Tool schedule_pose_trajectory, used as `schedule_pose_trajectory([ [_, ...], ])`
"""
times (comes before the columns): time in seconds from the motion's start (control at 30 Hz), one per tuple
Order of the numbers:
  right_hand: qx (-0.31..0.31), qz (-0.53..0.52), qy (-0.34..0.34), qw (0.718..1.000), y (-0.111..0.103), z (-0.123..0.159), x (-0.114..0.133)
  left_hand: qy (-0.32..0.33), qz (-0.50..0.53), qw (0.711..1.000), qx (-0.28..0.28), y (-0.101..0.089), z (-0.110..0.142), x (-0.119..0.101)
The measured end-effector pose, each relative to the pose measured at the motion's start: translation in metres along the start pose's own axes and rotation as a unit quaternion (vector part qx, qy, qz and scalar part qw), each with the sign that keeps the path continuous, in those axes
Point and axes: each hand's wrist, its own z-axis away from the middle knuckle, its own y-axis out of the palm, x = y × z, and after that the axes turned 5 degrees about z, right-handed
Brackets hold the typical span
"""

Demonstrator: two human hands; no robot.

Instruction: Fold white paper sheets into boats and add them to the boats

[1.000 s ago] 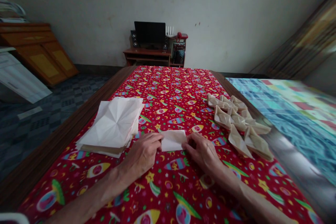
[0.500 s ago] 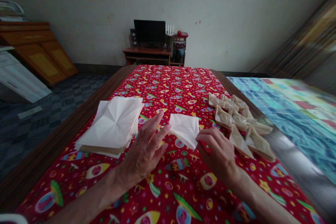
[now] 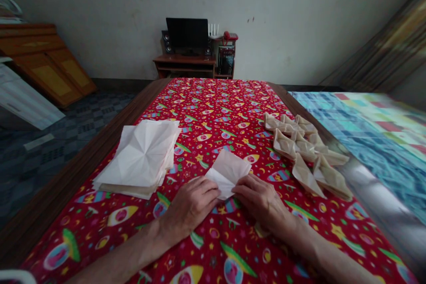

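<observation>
A small square of folded white paper point(image 3: 229, 168) lies on the red patterned cloth, one corner pointing toward me. My left hand point(image 3: 196, 202) has its fingers closed on the paper's left side. On its right side, my right hand point(image 3: 259, 197) pinches the near edge. The fingertips of both hands hide parts of the paper's edges. Left of my hands sits a stack of creased white paper sheets point(image 3: 141, 155). To the right stand several folded paper pieces point(image 3: 302, 146) in cream colour, grouped in rows.
The red cloth point(image 3: 219, 102) covers a long dark wooden table point(image 3: 109, 142). A bed with a blue and patchwork cover point(image 3: 359, 128) adjoins the right side. Beyond the far end is a desk point(image 3: 184, 60) with a monitor point(image 3: 187, 35). A wooden cabinet point(image 3: 49, 66) stands at left.
My left hand has gone from spread and apart to closed on the paper. The folded paper has turned corner-on and come slightly nearer, and my right hand has shifted a little left.
</observation>
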Motion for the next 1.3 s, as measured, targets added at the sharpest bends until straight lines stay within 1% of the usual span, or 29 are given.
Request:
schedule_pose_trajectory([
  [0.1, -0.003, -0.067, 0.062, 0.996, -0.003, 0.001, -0.001, -0.035, 0.026, 0.999, -0.017, 0.001, -0.001, 0.000],
  [0.2, -0.006, -0.094, 0.105, 0.990, -0.004, -0.001, 0.000, -0.087, 0.042, 0.995, -0.018, 0.003, -0.005, -0.001],
  [0.33, -0.020, -0.080, 0.123, 0.989, -0.001, -0.003, 0.002, -0.158, 0.018, 0.987, -0.004, 0.004, -0.013, -0.001],
  [0.47, -0.035, -0.068, 0.125, 0.989, 0.002, -0.004, 0.002, -0.178, -0.017, 0.984, 0.007, 0.003, -0.019, -0.001],
  [0.57, -0.038, -0.061, 0.130, 0.989, 0.003, -0.003, 0.002, -0.180, -0.020, 0.983, 0.017, 0.003, -0.021, 0.001],
  [0.7, -0.036, -0.057, 0.119, 0.991, 0.003, -0.002, 0.002, -0.174, -0.014, 0.984, 0.023, 0.003, -0.021, 0.002],
  [0.77, -0.028, -0.046, 0.096, 0.994, 0.002, 0.000, 0.005, -0.170, -0.018, 0.985, 0.025, 0.003, -0.020, 0.002],
  [0.9, 0.000, 0.042, 0.027, 0.999, -0.003, 0.004, 0.011, -0.169, -0.029, 0.985, 0.032, 0.003, -0.020, 0.002],
  [0.97, 0.023, 0.082, 0.008, 0.996, -0.005, 0.006, 0.014, -0.169, -0.034, 0.985, 0.032, 0.004, -0.020, 0.001],
  [1.13, 0.055, 0.108, 0.003, 0.993, -0.005, 0.010, 0.014, -0.172, -0.049, 0.983, 0.038, 0.004, -0.019, 0.000],
  [1.3, 0.075, 0.118, 0.007, 0.990, -0.005, 0.011, 0.012, -0.182, -0.035, 0.982, 0.041, 0.005, -0.019, 0.001],
])
